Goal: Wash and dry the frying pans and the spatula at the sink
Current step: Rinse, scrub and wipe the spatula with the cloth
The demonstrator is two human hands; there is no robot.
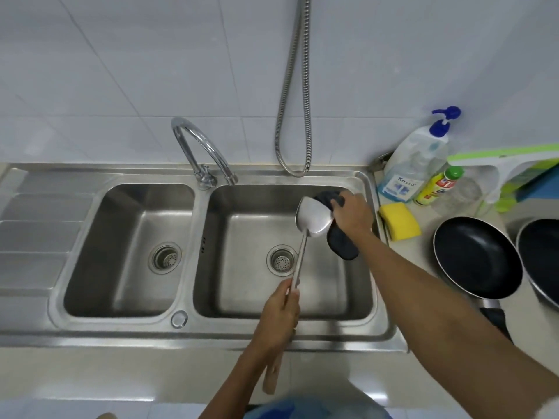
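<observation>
A double steel sink (45,328) is set into the pale desk (136,370). To its right, a yellow sponge (400,220) is laid just beside the rim. A black frying pan (478,258) is placed near the sponge, and a second frying pan (544,261) is cut off by the frame's edge. Behind them, by the wall, a pump bottle (414,164), a yellow bottle (435,187), a clear jar (459,193) and a green-and-white squeegee (499,164) are kept.

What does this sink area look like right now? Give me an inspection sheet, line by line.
Surface: steel double sink; pale counter to its right.
Job's things: spatula over the right basin; frying pan and second pan on the counter.
Clutter: yellow sponge, soap bottle, yellow bottle, squeegee, all right of the sink.
Hands: left hand grips the spatula's handle; right hand holds a dark cloth against its blade.
Cables: nothing seen.
Surroundings: white tiled wall, tap, hanging metal hose.
</observation>
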